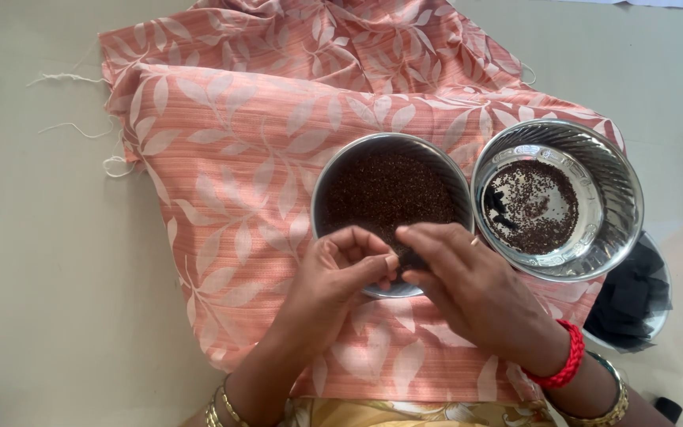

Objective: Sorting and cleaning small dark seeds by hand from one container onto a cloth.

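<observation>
1. Pale floor fills the frame edges; a pink leaf-print cloth (pixel 231 158) is spread over it, centre to upper left.
2. Seed plate (pixel 389 190), a steel dish full of small dark-brown seeds, sits on the cloth at frame centre.
3. Left hand (pixel 333 273) hovers over the plate's near rim, fingers curled, thumb and forefinger pinched together; whether a seed or speck is between them is too small to tell.
4. Right hand (pixel 468 289) meets it from the right, fingertips touching the left fingertips, loosely bent, gripping nothing I can make out.
5. Judgement: picking or sorting through the seeds, mid-pick. Any further pick calls for a fine fingertip pinch.
6. Steel bowl (pixel 559 198), just right of the plate, holds a thin scatter of seeds and some black bits.
7. Dark container (pixel 634 296) sits at lower right, partly under the bowl.
</observation>
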